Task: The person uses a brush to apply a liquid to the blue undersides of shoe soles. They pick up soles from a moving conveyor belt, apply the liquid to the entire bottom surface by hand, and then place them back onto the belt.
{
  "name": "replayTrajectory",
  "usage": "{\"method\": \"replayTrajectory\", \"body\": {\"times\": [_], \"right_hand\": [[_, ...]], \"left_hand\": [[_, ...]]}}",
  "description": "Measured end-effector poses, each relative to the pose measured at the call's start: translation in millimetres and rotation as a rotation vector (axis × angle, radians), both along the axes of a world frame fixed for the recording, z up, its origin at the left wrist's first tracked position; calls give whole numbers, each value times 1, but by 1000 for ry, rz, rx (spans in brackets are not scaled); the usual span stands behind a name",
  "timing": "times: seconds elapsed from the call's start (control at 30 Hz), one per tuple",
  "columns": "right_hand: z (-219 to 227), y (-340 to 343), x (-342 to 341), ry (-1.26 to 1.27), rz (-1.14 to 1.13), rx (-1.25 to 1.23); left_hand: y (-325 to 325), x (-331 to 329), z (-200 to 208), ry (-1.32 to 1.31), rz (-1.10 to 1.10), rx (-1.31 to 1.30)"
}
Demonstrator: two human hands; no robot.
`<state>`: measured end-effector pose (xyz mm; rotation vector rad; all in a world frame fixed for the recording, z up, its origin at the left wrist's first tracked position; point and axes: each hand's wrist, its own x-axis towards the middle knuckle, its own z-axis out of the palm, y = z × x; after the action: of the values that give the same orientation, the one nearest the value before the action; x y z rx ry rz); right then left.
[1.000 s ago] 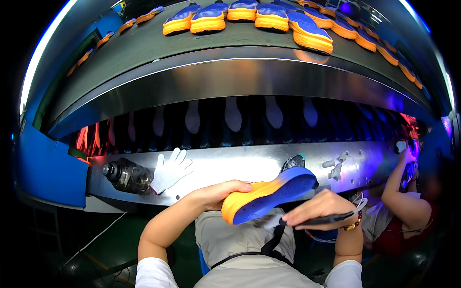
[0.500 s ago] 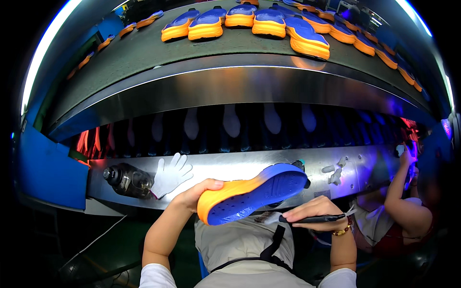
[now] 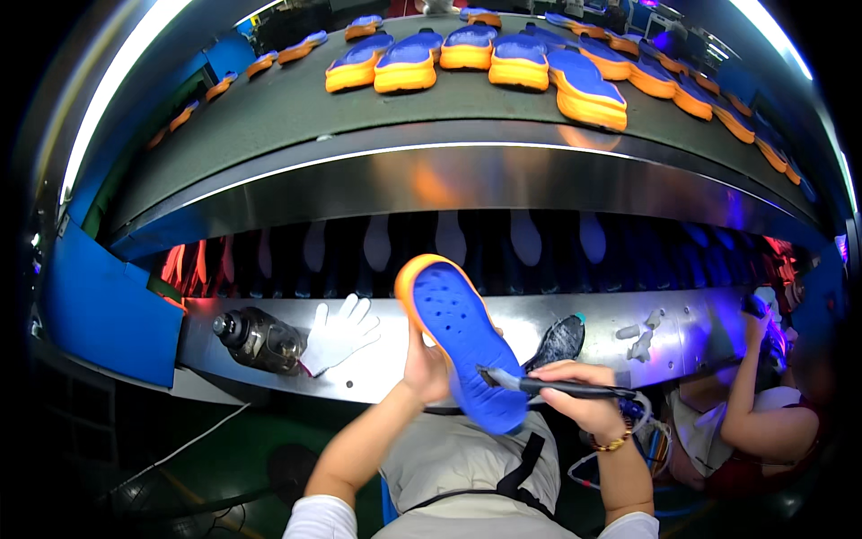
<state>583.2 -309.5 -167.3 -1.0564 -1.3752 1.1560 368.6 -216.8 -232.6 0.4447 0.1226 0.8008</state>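
A long shoe sole with a perforated blue inner face and an orange side wall [image 3: 467,332] is held up by the left hand [image 3: 427,370] in front of the brushed-metal ledge [image 3: 269,377], partly overlapping it in view. The sole is tilted, its orange-rimmed end pointed to the upper left and its blue end lowered toward the lap. Its edge is grasped by the left hand from the left side; most of those fingers are hidden behind the sole. A slim black-handled brush with a pale neck [image 3: 584,390] is gripped in the closed fingers of the right hand [image 3: 579,395], and its dark tip is set at the blue inner face; how firmly it is pressed cannot be told. A beaded bracelet [image 3: 613,439] is worn on the right wrist. On the ledge, a dark translucent bottle with a black cap [image 3: 260,340] is laid beside a flat white knitted glove [image 3: 343,335]. A black oval object with whitish streaks [image 3: 560,341] is seen just behind the right hand, and small grey pieces [image 3: 642,340] are scattered farther right. Above, blue-and-orange soles [image 3: 519,61] are lined up on a dark green belt [image 3: 260,135].
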Motion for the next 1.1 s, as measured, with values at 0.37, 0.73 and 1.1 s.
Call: {"method": "replayTrajectory", "body": {"times": [0.37,0.73,1.1], "right_hand": [[-8,-7,-38,-712,58,635],[27,-3,-20,-320,254,498],[5,-1,13,125,393,249]], "left_hand": [[-1,11,-5,175,204,-131],[-11,19,41,85,324,-23],[-6,11,77,71,340,15]]}}
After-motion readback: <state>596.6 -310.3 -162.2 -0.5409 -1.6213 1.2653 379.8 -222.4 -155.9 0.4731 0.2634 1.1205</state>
